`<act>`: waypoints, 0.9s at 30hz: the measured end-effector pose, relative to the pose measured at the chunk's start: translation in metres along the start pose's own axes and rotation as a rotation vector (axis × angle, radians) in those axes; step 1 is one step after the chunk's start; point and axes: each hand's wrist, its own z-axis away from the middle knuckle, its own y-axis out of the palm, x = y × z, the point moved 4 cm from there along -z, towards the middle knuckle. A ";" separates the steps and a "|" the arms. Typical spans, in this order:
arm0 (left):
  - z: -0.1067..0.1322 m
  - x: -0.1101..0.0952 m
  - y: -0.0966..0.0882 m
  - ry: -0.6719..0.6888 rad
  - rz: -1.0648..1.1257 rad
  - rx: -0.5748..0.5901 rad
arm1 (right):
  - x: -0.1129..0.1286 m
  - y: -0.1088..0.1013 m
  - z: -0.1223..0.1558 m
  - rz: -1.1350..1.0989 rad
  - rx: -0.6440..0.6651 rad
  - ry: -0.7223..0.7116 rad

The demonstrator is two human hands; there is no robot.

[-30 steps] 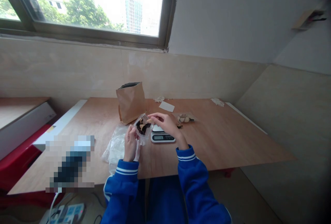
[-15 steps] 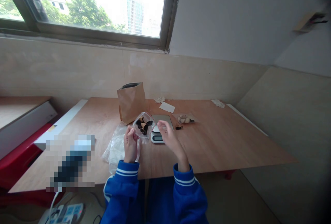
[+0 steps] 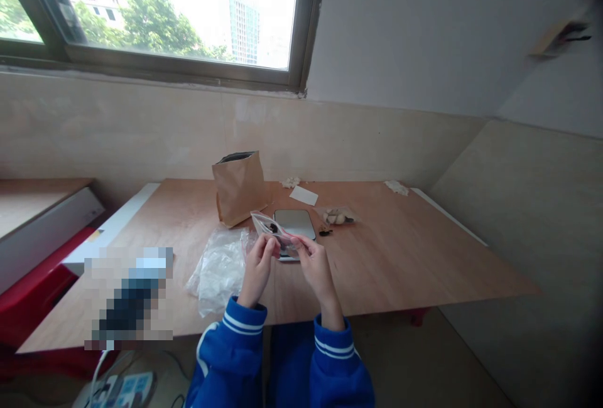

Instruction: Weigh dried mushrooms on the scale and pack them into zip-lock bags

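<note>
Your hands have closed in since the earlier view, your left hand (image 3: 257,273) and right hand (image 3: 316,273) both pinching the lower end of the clear zip bag (image 3: 269,226), whose long axis tilts up-left from your fingertips, just before the digital scale (image 3: 296,223) on the plywood table (image 3: 386,257).

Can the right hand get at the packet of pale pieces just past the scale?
Probably yes, but not straight away. The right hand is pinching the clear zip bag along with the left hand, so it would need to let go first. After that, only small dark bits sit near the packet of pale pieces.
</note>
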 end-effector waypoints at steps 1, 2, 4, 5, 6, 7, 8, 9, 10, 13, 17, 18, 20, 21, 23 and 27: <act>0.000 0.000 -0.003 0.003 -0.015 -0.034 | 0.001 -0.004 0.000 -0.008 -0.042 -0.003; 0.000 0.001 -0.008 0.006 -0.030 -0.096 | 0.001 -0.009 0.001 -0.018 -0.084 -0.005; 0.000 0.002 -0.020 0.006 -0.052 -0.247 | 0.002 -0.016 0.003 -0.042 -0.134 -0.016; -0.001 0.003 -0.025 0.001 -0.049 -0.297 | 0.002 -0.019 0.004 -0.051 -0.141 -0.022; -0.002 0.005 -0.028 -0.008 -0.035 -0.307 | 0.002 -0.021 0.005 -0.060 -0.145 -0.025; -0.003 0.007 -0.030 -0.023 -0.016 -0.271 | 0.001 -0.023 0.005 -0.072 -0.153 -0.024; -0.004 0.009 -0.029 -0.043 0.008 -0.204 | 0.000 -0.024 0.006 -0.085 -0.163 -0.019; -0.005 0.011 -0.028 -0.065 0.036 -0.129 | -0.002 -0.025 0.006 -0.097 -0.179 -0.012; -0.005 0.013 -0.026 -0.088 0.066 -0.071 | -0.003 -0.025 0.007 -0.107 -0.198 -0.004; -0.002 0.019 -0.021 -0.124 0.151 -0.053 | -0.009 -0.023 0.007 -0.132 -0.273 0.014; 0.002 0.020 -0.010 -0.095 0.181 -0.078 | -0.019 -0.025 0.006 -0.216 -0.476 0.042; 0.002 0.018 -0.007 -0.085 0.176 -0.069 | -0.021 -0.027 0.006 -0.241 -0.522 0.057; 0.002 0.015 -0.003 -0.065 0.164 -0.063 | -0.023 -0.028 0.005 -0.253 -0.565 0.072; 0.002 0.013 -0.001 -0.056 0.152 -0.065 | -0.022 -0.028 0.005 -0.234 -0.555 0.068; 0.002 0.011 0.002 -0.046 0.107 -0.083 | -0.019 -0.026 0.004 -0.168 -0.481 0.051; 0.004 0.010 -0.003 -0.043 -0.025 -0.194 | -0.017 -0.022 0.005 -0.041 -0.360 0.017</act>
